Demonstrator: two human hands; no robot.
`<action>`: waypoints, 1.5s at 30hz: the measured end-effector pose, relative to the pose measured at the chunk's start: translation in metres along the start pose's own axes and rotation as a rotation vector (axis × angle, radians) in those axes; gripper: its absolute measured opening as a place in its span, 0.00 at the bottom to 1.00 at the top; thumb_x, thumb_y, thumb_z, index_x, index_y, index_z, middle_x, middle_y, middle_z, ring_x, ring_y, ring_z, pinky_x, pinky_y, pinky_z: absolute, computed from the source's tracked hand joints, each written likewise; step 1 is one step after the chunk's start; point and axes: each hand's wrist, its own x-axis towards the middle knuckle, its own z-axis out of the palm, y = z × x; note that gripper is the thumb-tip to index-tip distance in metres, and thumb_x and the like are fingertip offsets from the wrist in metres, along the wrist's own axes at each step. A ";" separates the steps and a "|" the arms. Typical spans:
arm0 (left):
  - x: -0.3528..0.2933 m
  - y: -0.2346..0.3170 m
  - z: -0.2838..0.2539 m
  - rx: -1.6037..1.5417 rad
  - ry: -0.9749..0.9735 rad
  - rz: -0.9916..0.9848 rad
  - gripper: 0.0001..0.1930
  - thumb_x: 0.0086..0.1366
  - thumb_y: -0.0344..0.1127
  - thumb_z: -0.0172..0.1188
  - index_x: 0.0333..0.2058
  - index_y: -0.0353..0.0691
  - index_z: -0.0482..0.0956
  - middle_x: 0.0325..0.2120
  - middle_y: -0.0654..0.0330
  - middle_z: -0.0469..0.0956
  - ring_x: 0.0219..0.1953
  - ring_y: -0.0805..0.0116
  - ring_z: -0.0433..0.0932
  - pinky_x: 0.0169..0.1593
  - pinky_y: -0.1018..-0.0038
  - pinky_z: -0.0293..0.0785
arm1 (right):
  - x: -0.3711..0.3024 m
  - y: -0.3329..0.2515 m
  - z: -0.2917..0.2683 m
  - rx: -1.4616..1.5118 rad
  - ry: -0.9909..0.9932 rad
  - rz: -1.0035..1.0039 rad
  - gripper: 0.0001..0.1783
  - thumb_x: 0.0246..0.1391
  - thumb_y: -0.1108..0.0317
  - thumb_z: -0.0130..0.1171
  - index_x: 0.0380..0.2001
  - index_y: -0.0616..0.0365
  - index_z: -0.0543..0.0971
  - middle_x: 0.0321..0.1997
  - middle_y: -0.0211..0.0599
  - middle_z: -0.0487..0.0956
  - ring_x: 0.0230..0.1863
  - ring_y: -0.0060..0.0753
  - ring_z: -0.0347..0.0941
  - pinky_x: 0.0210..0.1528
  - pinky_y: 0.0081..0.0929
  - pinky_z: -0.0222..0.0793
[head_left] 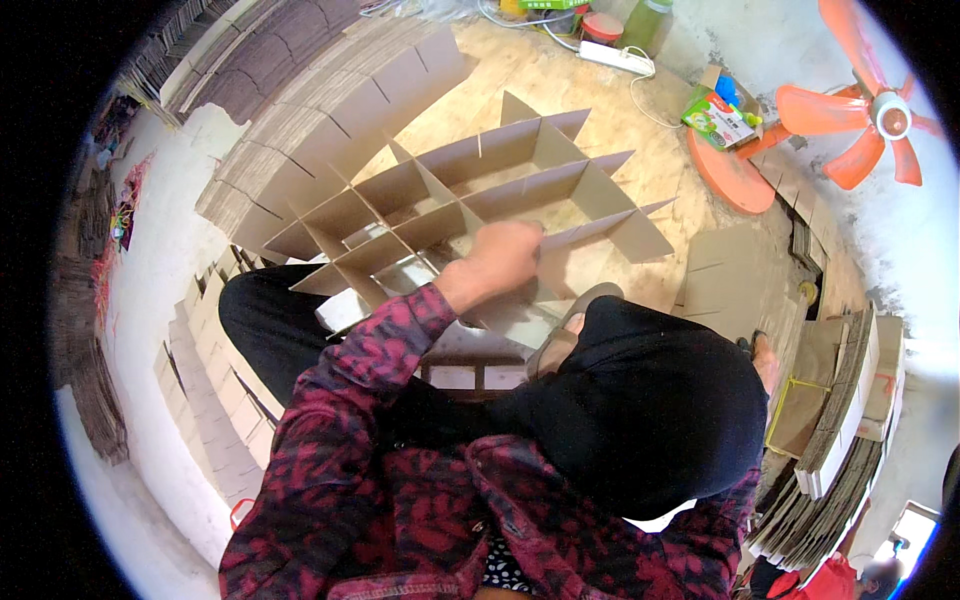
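Note:
A grid of interlocking brown cardboard dividers [520,195] stands on the wooden board in front of me, with several strips crossing upright. My left hand [500,258] is closed in a fist on the near side of this grid, gripping a divider strip. Out past my right knee, my right hand [765,362] shows only in part. Its visible fingers have dark tips and lie apart at the edge of the flat slotted cardboard strips [722,275]; my knee hides its wrist.
Behind the grid, a long row of slotted cardboard strips [330,130] stands on the wooden board [490,75]. An orange fan [865,110] is at the far right, near a green-and-white box [722,120] and a white power strip [615,58]. Bundled cardboard [835,400] sits at right.

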 end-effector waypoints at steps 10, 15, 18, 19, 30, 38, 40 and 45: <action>0.004 0.001 -0.005 0.060 -0.189 -0.057 0.09 0.50 0.31 0.54 0.30 0.36 0.78 0.27 0.44 0.79 0.36 0.45 0.79 0.39 0.55 0.75 | 0.072 -0.140 -0.052 0.451 0.116 -0.421 0.12 0.57 0.71 0.55 0.44 0.64 0.73 0.31 0.53 0.75 0.28 0.42 0.70 0.34 0.33 0.68; 0.005 -0.013 0.003 0.110 -0.247 -0.090 0.11 0.51 0.36 0.56 0.32 0.38 0.80 0.28 0.45 0.79 0.35 0.46 0.80 0.39 0.56 0.76 | 0.114 -0.225 -0.036 0.622 -0.101 -0.715 0.24 0.55 0.73 0.57 0.56 0.60 0.69 0.34 0.48 0.75 0.31 0.36 0.70 0.38 0.28 0.67; 0.009 -0.010 0.006 0.102 -0.228 -0.064 0.11 0.50 0.38 0.58 0.29 0.38 0.80 0.28 0.47 0.80 0.34 0.47 0.80 0.36 0.57 0.77 | 0.129 -0.251 -0.033 0.619 -0.276 -0.714 0.28 0.55 0.76 0.56 0.60 0.57 0.67 0.25 0.32 0.70 0.27 0.21 0.61 0.36 0.19 0.63; 0.009 -0.007 0.002 0.090 -0.236 -0.070 0.11 0.50 0.38 0.58 0.29 0.38 0.80 0.28 0.47 0.80 0.34 0.48 0.81 0.36 0.56 0.77 | 0.130 -0.259 -0.037 0.602 -0.294 -0.736 0.27 0.55 0.75 0.56 0.60 0.57 0.67 0.25 0.32 0.71 0.27 0.21 0.62 0.36 0.19 0.64; 0.011 -0.011 -0.005 0.045 -0.222 -0.016 0.09 0.49 0.34 0.57 0.28 0.37 0.80 0.24 0.47 0.79 0.31 0.47 0.80 0.35 0.56 0.75 | 0.133 -0.294 -0.045 0.452 -0.277 -0.856 0.23 0.56 0.76 0.55 0.56 0.57 0.71 0.33 0.43 0.80 0.34 0.25 0.71 0.42 0.24 0.68; 0.009 -0.011 -0.001 0.046 -0.256 -0.012 0.11 0.49 0.35 0.56 0.29 0.37 0.81 0.26 0.46 0.80 0.32 0.48 0.80 0.36 0.57 0.76 | 0.133 -0.293 -0.036 0.463 -0.373 -0.866 0.23 0.55 0.77 0.52 0.56 0.61 0.70 0.51 0.53 0.76 0.51 0.41 0.75 0.53 0.28 0.67; 0.009 -0.009 0.001 0.047 -0.242 -0.027 0.10 0.49 0.35 0.56 0.29 0.37 0.81 0.26 0.46 0.80 0.33 0.48 0.80 0.36 0.57 0.76 | 0.131 -0.294 -0.030 0.453 -0.379 -0.865 0.23 0.55 0.78 0.52 0.56 0.60 0.71 0.50 0.55 0.76 0.51 0.45 0.75 0.52 0.30 0.67; 0.006 -0.012 0.001 0.041 -0.227 -0.054 0.10 0.50 0.34 0.55 0.30 0.38 0.82 0.27 0.48 0.80 0.34 0.48 0.81 0.37 0.57 0.76 | 0.118 -0.302 0.014 0.421 -0.322 -0.902 0.23 0.54 0.78 0.51 0.55 0.56 0.72 0.41 0.59 0.77 0.42 0.57 0.75 0.46 0.36 0.70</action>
